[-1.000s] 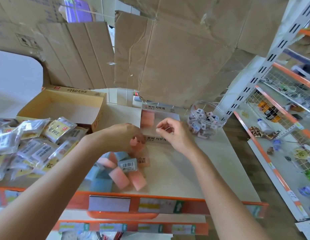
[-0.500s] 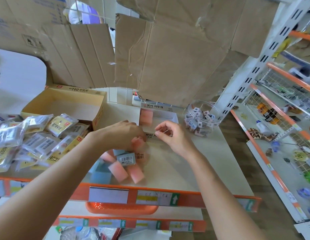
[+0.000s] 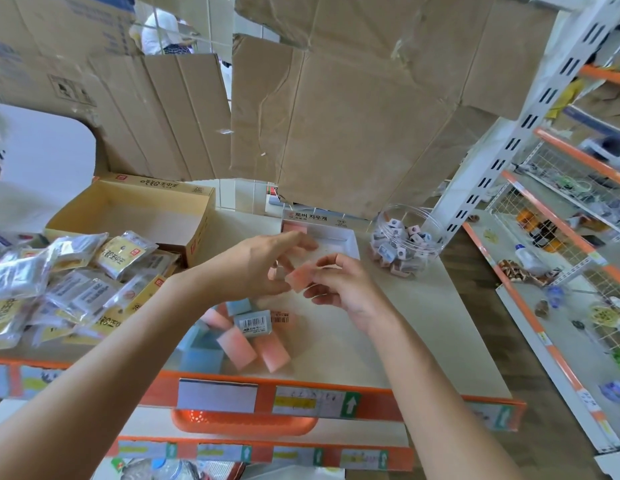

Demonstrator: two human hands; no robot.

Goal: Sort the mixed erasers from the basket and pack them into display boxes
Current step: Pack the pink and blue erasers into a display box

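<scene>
The pink eraser (image 3: 300,278), previously at the left hand's (image 3: 256,268) fingertips, is now pinched by the right hand (image 3: 336,289) above the table (image 3: 398,306), just before the display box (image 3: 339,239). The left hand's fingers extend; whether they hold anything cannot be determined.

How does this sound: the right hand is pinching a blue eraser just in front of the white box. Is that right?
Not quite. The head view shows the eraser pinched by the right hand is pink, not blue. It is indeed held just in front of the white box.
</scene>
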